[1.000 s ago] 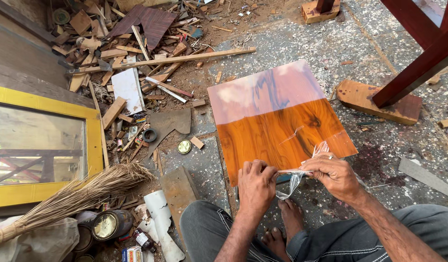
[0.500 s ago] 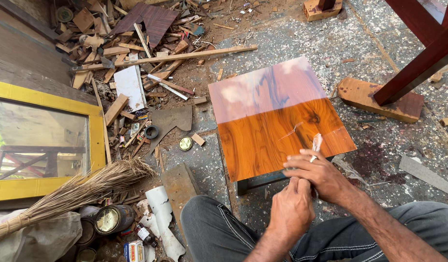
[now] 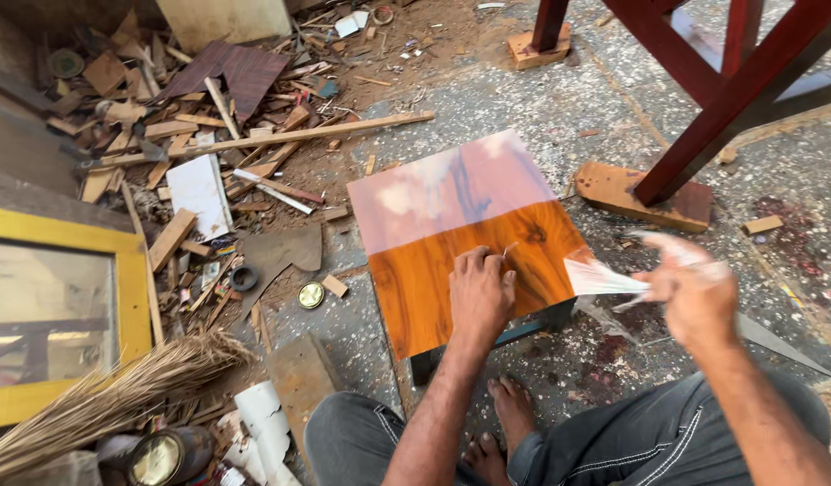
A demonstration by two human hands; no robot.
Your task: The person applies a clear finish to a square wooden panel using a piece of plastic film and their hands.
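While our left hand [image 3: 480, 292] presses flat on the glossy board [image 3: 469, 238], our blurred right hand [image 3: 694, 286] pinches clear film [image 3: 600, 277]; a jerk could tear it.

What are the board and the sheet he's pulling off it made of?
Board: looks like wood or laminate, glossy orange-brown with grain and a dark knot; far half milky pink. Sheet: thin clear plastic film, seemingly, crinkled and see-through, pinched in the right hand. Left hand presses on the board.
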